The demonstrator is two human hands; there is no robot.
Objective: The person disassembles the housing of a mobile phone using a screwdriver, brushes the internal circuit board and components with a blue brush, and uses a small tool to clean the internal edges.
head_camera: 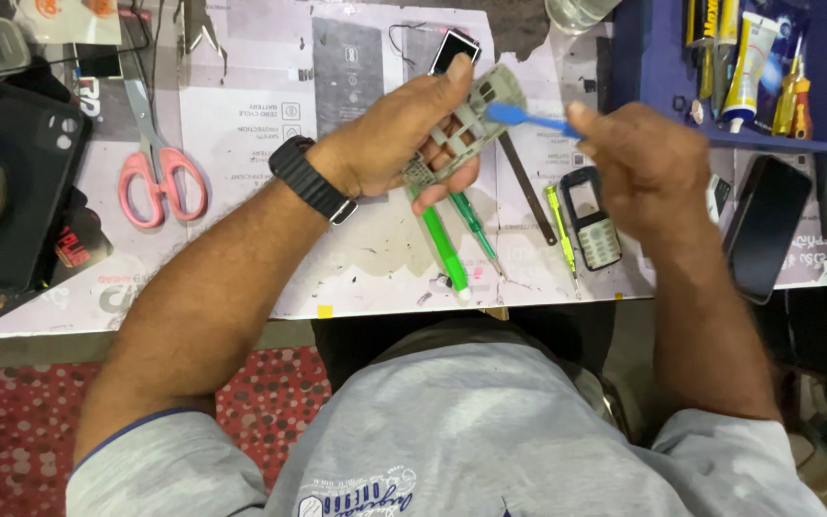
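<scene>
Over worktable (241,278), left hand (390,139) grips phone frame (471,120)

I look down on a work surface (241,278) covered with white printed paper sheets, stained and scuffed with dark marks near its front edge. At the upper right a deep blue plastic tray (643,67) sits on it. Below the front edge, on the left, I see the floor covered by a red mat with pale dots (11,431). The light is even and bright, with soft shadows, and I cannot tell its source.
</scene>
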